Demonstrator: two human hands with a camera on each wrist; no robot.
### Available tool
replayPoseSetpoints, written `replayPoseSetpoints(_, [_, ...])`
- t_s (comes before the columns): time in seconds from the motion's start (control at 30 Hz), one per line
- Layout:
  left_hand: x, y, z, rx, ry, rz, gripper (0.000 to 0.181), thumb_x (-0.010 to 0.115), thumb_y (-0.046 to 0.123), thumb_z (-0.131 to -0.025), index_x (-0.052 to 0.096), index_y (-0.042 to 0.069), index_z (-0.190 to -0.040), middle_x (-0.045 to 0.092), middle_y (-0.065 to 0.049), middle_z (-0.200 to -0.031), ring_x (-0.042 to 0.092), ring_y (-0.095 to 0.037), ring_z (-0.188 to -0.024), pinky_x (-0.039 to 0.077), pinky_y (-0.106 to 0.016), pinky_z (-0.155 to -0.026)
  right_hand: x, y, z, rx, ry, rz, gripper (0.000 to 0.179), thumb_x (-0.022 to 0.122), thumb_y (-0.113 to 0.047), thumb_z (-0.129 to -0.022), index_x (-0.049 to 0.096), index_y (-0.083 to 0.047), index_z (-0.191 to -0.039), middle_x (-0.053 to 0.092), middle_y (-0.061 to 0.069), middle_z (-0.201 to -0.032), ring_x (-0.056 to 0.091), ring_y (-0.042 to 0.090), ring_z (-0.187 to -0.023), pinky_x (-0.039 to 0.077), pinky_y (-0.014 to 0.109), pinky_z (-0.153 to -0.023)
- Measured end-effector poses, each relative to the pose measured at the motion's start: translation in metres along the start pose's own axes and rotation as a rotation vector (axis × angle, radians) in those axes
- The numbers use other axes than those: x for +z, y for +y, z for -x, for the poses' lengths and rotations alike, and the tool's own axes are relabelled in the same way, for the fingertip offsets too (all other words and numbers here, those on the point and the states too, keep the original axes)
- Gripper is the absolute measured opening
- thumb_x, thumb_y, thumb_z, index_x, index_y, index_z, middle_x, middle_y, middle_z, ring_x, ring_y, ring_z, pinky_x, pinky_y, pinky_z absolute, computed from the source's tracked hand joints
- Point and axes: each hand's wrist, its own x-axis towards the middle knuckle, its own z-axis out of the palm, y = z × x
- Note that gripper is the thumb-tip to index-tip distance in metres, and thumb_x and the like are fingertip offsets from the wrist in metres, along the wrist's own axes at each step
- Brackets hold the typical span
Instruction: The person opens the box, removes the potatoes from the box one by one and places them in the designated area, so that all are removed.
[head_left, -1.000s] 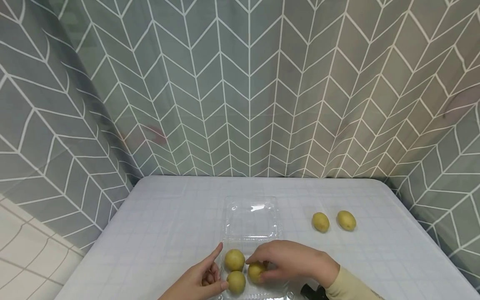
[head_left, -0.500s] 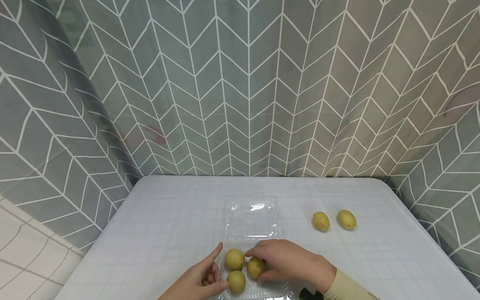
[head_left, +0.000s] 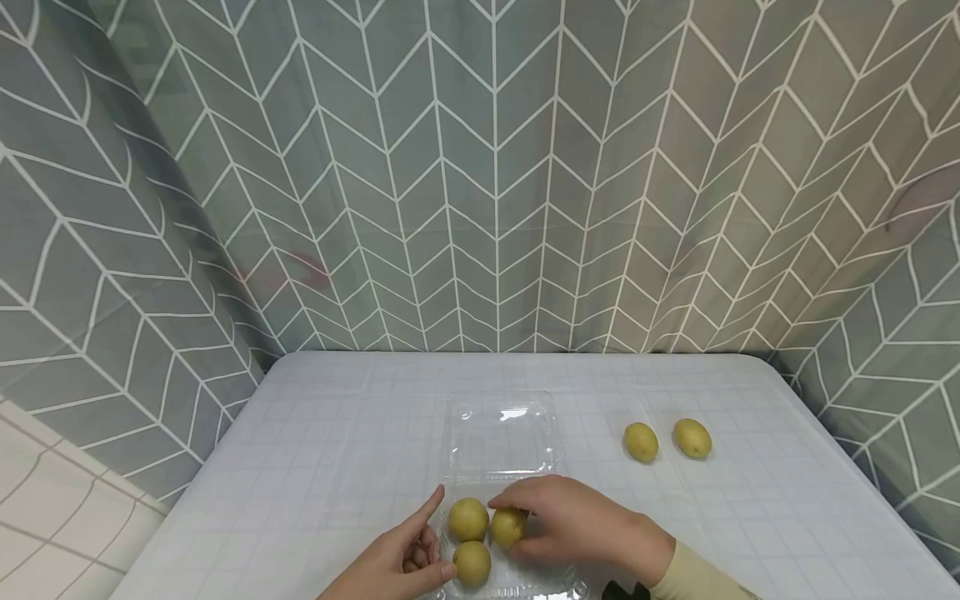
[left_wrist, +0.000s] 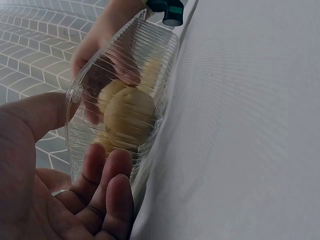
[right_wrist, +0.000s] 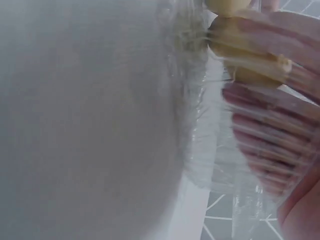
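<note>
A clear plastic clamshell container (head_left: 540, 575) lies at the table's front, its lid (head_left: 504, 433) folded back. In it are two round yellow lemons (head_left: 468, 520) on the left, one behind the other. My right hand (head_left: 573, 521) reaches in from the right and grips a third lemon (head_left: 508, 527) beside the rear one, thumb in front and fingers behind. My left hand (head_left: 401, 554) holds the container's left side, thumb at the rim and other fingers bent by the wall. In the left wrist view, lemons (left_wrist: 129, 115) show through the ribbed wall.
Two more lemons, one (head_left: 641, 442) left of the other (head_left: 692, 438), lie on the white-covered table (head_left: 337, 433) to the right of the lid. A patterned curtain (head_left: 517, 208) hangs behind the table and at both sides. A black device (head_left: 626, 591) sits by my right wrist.
The lemon in my right hand has shifted slightly back and left, closer to the rear lemon. My left hand and the other lemons stay nearly in place.
</note>
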Motion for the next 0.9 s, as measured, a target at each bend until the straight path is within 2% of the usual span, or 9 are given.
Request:
replayPoseSetpoints(0.13, [0.000, 0.001, 0.000, -0.014, -0.001, 0.006, 0.084, 0.068, 0.025, -0.095, 0.016, 0.007, -0.158, 0.055, -0.004, -0.092, 0.053, -0.005, -0.071, 0.051, -0.020, -0.064, -0.001, 0.003, 0.003, -0.028, 0.080, -0.082, 0.047, 0.082, -0.019, -0.082, 0.067, -0.010, -0.125, 0.065, -0.009, -0.120, 0.059, 0.003, -0.108, 0.049, 0.024, -0.091])
replayPoseSetpoints(0.33, [0.000, 0.001, 0.001, -0.024, -0.002, 0.016, 0.085, 0.069, 0.025, -0.095, 0.015, 0.006, -0.158, 0.055, -0.004, -0.092, 0.053, -0.005, -0.070, 0.050, -0.020, -0.064, -0.002, 0.009, 0.007, -0.035, 0.192, -0.215, 0.045, 0.084, -0.016, -0.080, 0.067, -0.011, -0.122, 0.065, -0.008, -0.117, 0.061, 0.003, -0.100, 0.052, 0.025, -0.084])
replayPoseSetpoints(0.57, [0.000, 0.003, 0.000, -0.029, 0.003, 0.040, 0.085, 0.069, 0.025, -0.095, 0.016, 0.005, -0.158, 0.054, -0.006, -0.092, 0.053, -0.006, -0.071, 0.050, -0.020, -0.064, -0.009, 0.013, 0.014, 0.046, 0.271, -0.304, 0.047, 0.084, -0.018, -0.080, 0.066, -0.010, -0.122, 0.066, -0.007, -0.114, 0.065, 0.006, -0.095, 0.055, 0.029, -0.081])
replayPoseSetpoints(0.77, [0.001, -0.003, -0.001, -0.016, -0.007, 0.052, 0.085, 0.069, 0.025, -0.095, 0.016, 0.003, -0.157, 0.057, -0.005, -0.093, 0.054, -0.005, -0.071, 0.051, -0.019, -0.065, -0.008, 0.017, 0.024, 0.079, 0.366, -0.354, 0.049, 0.085, -0.017, -0.079, 0.065, -0.010, -0.124, 0.068, 0.003, -0.116, 0.068, 0.014, -0.092, 0.057, 0.035, -0.078])
replayPoseSetpoints(0.9, [0.001, -0.004, -0.001, 0.009, -0.009, 0.044, 0.086, 0.069, 0.024, -0.095, 0.014, 0.002, -0.157, 0.057, -0.005, -0.093, 0.054, -0.004, -0.071, 0.051, -0.019, -0.065, -0.012, 0.021, 0.028, 0.153, 0.383, -0.367, 0.050, 0.084, -0.024, -0.079, 0.066, -0.015, -0.124, 0.067, -0.002, -0.118, 0.068, 0.014, -0.093, 0.056, 0.036, -0.080])
